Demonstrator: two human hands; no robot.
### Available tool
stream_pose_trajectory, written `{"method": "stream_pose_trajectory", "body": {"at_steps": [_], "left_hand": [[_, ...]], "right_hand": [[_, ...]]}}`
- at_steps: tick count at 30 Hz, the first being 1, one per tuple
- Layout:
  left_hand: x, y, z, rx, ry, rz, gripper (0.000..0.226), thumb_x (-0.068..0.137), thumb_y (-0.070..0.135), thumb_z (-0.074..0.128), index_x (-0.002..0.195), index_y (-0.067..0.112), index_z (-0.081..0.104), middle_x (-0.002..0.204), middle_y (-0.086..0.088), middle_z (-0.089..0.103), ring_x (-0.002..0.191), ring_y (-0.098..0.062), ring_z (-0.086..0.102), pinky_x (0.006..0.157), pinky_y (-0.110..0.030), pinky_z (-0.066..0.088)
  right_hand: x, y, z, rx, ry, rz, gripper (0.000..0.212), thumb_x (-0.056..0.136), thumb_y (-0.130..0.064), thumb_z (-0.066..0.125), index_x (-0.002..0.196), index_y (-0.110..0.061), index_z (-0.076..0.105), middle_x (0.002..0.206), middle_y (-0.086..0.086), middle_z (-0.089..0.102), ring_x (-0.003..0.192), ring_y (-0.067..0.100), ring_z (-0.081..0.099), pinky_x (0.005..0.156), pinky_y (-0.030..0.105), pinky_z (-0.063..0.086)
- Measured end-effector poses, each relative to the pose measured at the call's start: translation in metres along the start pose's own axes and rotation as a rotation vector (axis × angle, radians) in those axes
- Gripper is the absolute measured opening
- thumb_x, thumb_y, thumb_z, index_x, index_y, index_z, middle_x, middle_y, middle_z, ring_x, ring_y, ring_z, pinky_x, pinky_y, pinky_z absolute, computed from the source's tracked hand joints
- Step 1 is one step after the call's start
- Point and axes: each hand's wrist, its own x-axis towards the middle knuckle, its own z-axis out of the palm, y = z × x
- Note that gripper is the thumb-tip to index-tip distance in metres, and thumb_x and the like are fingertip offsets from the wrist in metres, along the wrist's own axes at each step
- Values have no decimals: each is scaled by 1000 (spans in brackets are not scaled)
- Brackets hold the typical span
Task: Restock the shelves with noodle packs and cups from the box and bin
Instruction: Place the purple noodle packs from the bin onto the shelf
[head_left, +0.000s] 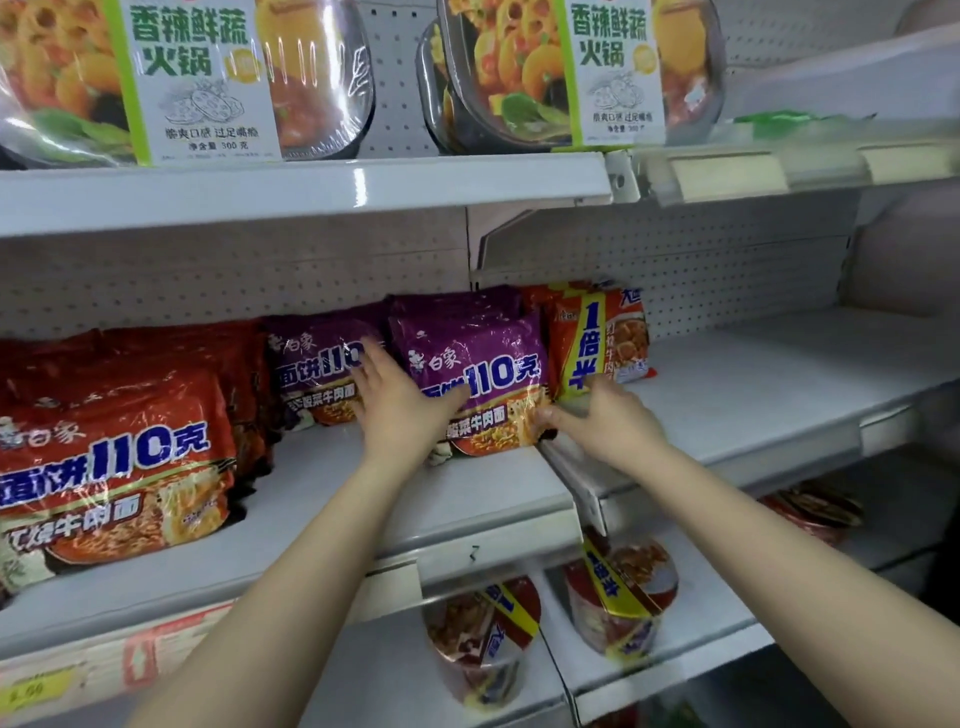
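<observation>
The front purple noodle pack (470, 384), upright on the middle shelf (322, 499), is pressed by the flat, spread left hand (402, 410) and pinched low by the right hand (605, 421). Light, crinkly, slippery film is judged; edges suit gripping.

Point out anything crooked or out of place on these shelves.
The orange pack sits alone on the right shelf, leaning against the purple pack. That purple pack straddles the joint between the two shelves. Below, two cups tilt rather than stand upright.
</observation>
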Motion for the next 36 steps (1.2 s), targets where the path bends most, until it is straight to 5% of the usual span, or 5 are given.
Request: {"method": "stream_pose_trajectory", "body": {"at_steps": [8,15,24,29,36], "left_hand": [[-90,81,50,-287,38,518,44,91,20,64,133,24,53,132,9,55,128,-5,38,106,-23,31],[-210,74,158,-552,-526,499,29,90,19,61,100,46,59,94,16,64,86,-5,60,76,-21,47],[-343,-104,299,64,-1354,-18,21,98,27,57,108,13,69,99,0,69,100,-22,66,78,-21,44],[-386,-194,356,344,-1502,-157,46,99,57,41,69,27,59,68,10,60,84,-16,67,57,-14,37],[-444,-276,397,399,-1569,-311,50,97,57,47,111,14,68,109,-11,72,104,-29,67,92,-34,51]], "right_hand": [[-65,109,-43,-29,375,128,58,96,-42,54,140,-6,43,141,16,44,130,35,41,107,45,36],[-155,229,-22,-3,487,461,54,92,-33,63,134,-2,47,137,19,46,125,38,45,103,44,38],[-313,320,137,90,-195,890,46,95,-34,57,131,-7,53,126,15,59,119,33,55,100,39,43],[-371,339,230,226,-377,1023,28,92,-29,55,111,-9,59,105,14,66,100,32,63,84,33,49],[-397,351,309,214,-635,974,27,100,-21,46,120,-8,58,112,12,67,104,26,64,87,28,50]]}}
